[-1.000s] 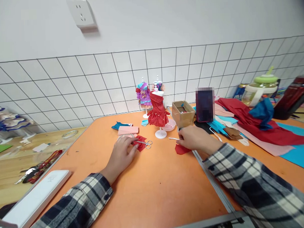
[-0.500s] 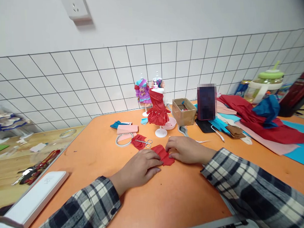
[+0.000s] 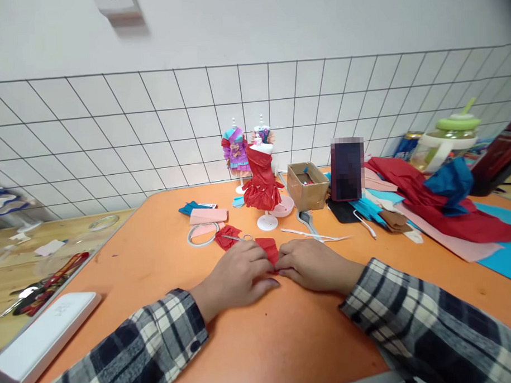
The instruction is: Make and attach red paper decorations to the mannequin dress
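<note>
My left hand (image 3: 237,273) and my right hand (image 3: 310,263) meet at the middle of the orange table (image 3: 157,262), both pinching a small red piece of paper (image 3: 269,249) that lies flat between them. Their fingers are curled onto its edges. Just behind lie another red scrap (image 3: 226,237) and small scissors (image 3: 240,238). A miniature mannequin in a red paper dress (image 3: 261,183) stands behind them, with a second one in a purple dress (image 3: 236,153) at the wall.
A small cardboard box (image 3: 307,185), a pink dish (image 3: 283,206) and a dark phone-like slab (image 3: 347,169) stand at the back. Red, blue and pink sheets (image 3: 440,213) cover the right side. A tape ring (image 3: 201,234), pink pad (image 3: 208,216) and white case (image 3: 42,338) lie left.
Both hands came together at the table's middle: the right one brought the red piece in from the right, the left one left the scissors and joined it.
</note>
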A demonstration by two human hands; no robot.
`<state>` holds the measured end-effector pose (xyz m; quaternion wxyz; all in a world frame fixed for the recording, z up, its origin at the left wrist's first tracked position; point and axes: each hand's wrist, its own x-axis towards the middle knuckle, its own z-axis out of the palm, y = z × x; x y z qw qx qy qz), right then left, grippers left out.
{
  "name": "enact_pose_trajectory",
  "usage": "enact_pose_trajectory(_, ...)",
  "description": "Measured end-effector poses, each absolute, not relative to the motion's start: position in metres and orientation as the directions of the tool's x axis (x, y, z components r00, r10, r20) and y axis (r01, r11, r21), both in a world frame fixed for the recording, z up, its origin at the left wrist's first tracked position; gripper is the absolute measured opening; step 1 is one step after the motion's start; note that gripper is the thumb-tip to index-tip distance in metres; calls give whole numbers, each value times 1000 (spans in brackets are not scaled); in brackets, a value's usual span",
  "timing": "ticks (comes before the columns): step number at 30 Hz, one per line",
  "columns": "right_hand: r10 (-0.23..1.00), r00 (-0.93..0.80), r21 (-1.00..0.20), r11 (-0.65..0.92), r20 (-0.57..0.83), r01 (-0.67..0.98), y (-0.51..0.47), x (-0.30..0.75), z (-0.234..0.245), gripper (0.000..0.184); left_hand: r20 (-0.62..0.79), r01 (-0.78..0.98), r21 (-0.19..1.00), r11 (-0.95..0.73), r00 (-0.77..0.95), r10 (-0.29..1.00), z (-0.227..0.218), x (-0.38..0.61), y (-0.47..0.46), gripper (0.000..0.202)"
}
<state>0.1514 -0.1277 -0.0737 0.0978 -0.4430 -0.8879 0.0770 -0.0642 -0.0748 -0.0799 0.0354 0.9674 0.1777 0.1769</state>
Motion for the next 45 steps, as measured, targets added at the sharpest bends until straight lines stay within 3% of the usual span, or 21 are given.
enact_pose_trajectory(4, 806, -583, -211, 591, 102, 779, -125, 155, -73, 24, 220, 337, 182, -924, 902, 372, -83, -58, -75, 16)
enact_pose_trajectory(13, 828, -553, -231, 558, 90, 797, -126, 150, -70, 25, 288, 445, 235, -864, 817, 499, -81, -64, -82, 23)
enact_pose_trajectory(18, 830, -550, -264, 553, 89, 791, -125, 151, -72, 27, 255, 469, 182, -864, 826, 502, -87, -59, -83, 16)
enact_pose_trajectory(22, 833, -546, -264, 548, 87, 794, -125, 152, -73, 26, 270, 501, 208, -840, 796, 541, -87, -60, -83, 13)
enact_pose_trajectory(25, 830, -549, -263, 553, 97, 790, -126, 152, -72, 24, 279, 464, 214, -860, 815, 509, -87, -60, -81, 16)
enact_pose_trajectory(31, 860, -498, -253, 509, 109, 823, -128, 150, -69, 24, 267, 454, 113, -884, 843, 467, -88, -58, -79, 23)
enact_pose_trajectory(39, 875, -475, -290, 480, 94, 828, -125, 144, -76, 16, 273, 507, 127, -852, 808, 522, -83, -63, -79, 20)
enact_pose_trajectory(45, 904, -416, -436, 413, 94, 800, -120, 145, -80, 17, 323, 505, 129, -853, 792, 518, -83, -59, -81, 37)
